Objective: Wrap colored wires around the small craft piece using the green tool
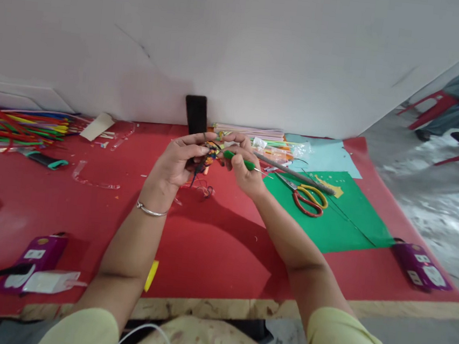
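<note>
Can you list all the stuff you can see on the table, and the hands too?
Table cover: one, red, over the table.
Paper sheet: one, green, right side.
Scissors: one pair, red and yellow handles, on the green sheet.
Sticks: a bundle, many colours, far left.
Phone: one, black, leaning on the wall.
Purple boxes: two, near left and right edges.
Craft piece: one, multicoloured, in the left hand.
Tool: one, green handle, in the right hand.
Left hand: holds the craft piece.
Right hand: grips the tool.

Both forearms reach forward, the left hand and right hand raised close together, fingers curled in pinching grips
</note>
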A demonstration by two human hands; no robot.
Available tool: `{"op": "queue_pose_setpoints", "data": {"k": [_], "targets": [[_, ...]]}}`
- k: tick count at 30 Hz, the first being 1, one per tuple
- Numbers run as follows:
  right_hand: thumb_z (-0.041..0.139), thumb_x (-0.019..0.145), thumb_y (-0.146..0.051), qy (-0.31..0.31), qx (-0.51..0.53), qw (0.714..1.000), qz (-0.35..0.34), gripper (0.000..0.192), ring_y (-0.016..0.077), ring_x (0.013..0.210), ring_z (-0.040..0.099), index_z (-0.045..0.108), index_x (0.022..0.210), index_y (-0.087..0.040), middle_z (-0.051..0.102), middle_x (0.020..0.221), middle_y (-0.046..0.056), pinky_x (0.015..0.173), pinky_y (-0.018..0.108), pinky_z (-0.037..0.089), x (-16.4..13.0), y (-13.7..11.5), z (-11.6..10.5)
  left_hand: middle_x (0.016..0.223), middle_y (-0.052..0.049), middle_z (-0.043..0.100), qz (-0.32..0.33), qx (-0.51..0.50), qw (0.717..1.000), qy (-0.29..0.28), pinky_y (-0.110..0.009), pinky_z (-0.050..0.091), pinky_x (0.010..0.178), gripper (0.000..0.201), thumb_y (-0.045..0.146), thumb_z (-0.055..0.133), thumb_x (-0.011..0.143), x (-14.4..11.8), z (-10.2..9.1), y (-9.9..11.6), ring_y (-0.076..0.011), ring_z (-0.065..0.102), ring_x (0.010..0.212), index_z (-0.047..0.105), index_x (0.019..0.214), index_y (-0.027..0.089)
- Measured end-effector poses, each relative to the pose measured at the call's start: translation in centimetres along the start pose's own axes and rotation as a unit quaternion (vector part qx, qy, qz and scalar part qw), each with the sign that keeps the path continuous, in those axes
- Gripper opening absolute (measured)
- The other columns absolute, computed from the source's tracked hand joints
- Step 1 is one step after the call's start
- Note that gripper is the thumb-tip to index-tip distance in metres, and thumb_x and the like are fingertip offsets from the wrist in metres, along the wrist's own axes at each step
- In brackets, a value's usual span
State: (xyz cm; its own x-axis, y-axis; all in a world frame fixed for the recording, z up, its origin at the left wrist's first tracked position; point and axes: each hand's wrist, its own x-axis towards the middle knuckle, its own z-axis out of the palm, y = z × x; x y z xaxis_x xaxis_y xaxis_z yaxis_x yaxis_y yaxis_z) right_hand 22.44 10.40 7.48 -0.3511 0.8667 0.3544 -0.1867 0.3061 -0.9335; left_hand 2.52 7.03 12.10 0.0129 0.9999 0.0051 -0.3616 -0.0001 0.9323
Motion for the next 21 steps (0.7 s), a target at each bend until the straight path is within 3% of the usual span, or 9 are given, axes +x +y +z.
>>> {"op": "queue_pose_setpoints", "data": {"k": [3,4,9,11,16,21], "targets": [[0.067,0.093,-0.090,0.008,-0.069,0.991,-0.116,0.066,0.0298,0.118,0.065,0.086,0.090,-0.028,0.061,0.143,0.013,0.101,0.049,0.063,-0.1,-0.4,0.0,0.068,0.001,0.072,0.019,0.007,1.000,0.006,-0.022,0.043,0.046,0.039,0.017,0.086,0.064,-0.2,0.2,-0.1,-0.0082,0.054,0.049,0.088,0.103,0.019],[0.066,0.094,-0.090,0.009,-0.067,0.990,-0.122,0.065,0.0287,0.115,0.066,0.086,0.092,-0.028,0.061,0.143,0.012,0.097,0.047,0.064,-0.1,-0.3,0.2,0.067,0.002,0.071,0.021,0.009,1.000,0.009,-0.022,0.042,0.046,0.038,0.018,0.086,0.065,-0.2,0.2,-0.2,-0.0082,0.053,0.049,0.089,0.103,0.020],[0.059,0.092,-0.096,-0.004,0.017,0.999,-0.047,0.075,0.0221,0.097,0.070,0.084,0.103,-0.027,0.069,0.129,0.011,0.074,0.036,0.063,-0.3,0.9,0.8,0.075,-0.002,0.074,-0.003,-0.013,1.000,-0.006,-0.022,0.045,0.050,0.026,0.019,0.085,0.069,0.0,0.6,-0.6,-0.0096,0.061,0.056,0.087,0.095,0.020],[0.061,0.092,-0.096,-0.015,0.040,0.998,-0.035,0.074,0.0207,0.091,0.070,0.084,0.104,-0.027,0.071,0.121,0.011,0.073,0.036,0.064,-0.4,1.1,1.0,0.081,-0.003,0.077,-0.011,-0.025,1.000,-0.010,-0.022,0.047,0.051,0.025,0.020,0.085,0.070,0.0,0.6,-0.6,-0.0106,0.064,0.060,0.086,0.095,0.020],[0.058,0.090,-0.099,-0.018,0.018,0.999,-0.038,0.076,0.0225,0.092,0.071,0.081,0.094,-0.027,0.068,0.101,0.009,0.074,0.036,0.065,-0.5,0.7,0.9,0.076,-0.002,0.072,-0.001,-0.024,0.999,-0.022,-0.022,0.041,0.045,0.028,0.022,0.088,0.070,-0.2,0.5,-0.5,-0.0078,0.054,0.052,0.087,0.097,0.021],[0.060,0.092,-0.096,-0.019,0.015,0.999,-0.048,0.074,0.0223,0.095,0.069,0.079,0.091,-0.024,0.068,0.109,0.012,0.075,0.035,0.064,-0.6,0.2,0.6,0.065,0.002,0.067,0.014,-0.041,0.998,-0.035,-0.019,0.033,0.042,0.031,0.017,0.096,0.060,-0.4,0.7,-0.2,-0.0046,0.041,0.047,0.090,0.090,0.023]]}}
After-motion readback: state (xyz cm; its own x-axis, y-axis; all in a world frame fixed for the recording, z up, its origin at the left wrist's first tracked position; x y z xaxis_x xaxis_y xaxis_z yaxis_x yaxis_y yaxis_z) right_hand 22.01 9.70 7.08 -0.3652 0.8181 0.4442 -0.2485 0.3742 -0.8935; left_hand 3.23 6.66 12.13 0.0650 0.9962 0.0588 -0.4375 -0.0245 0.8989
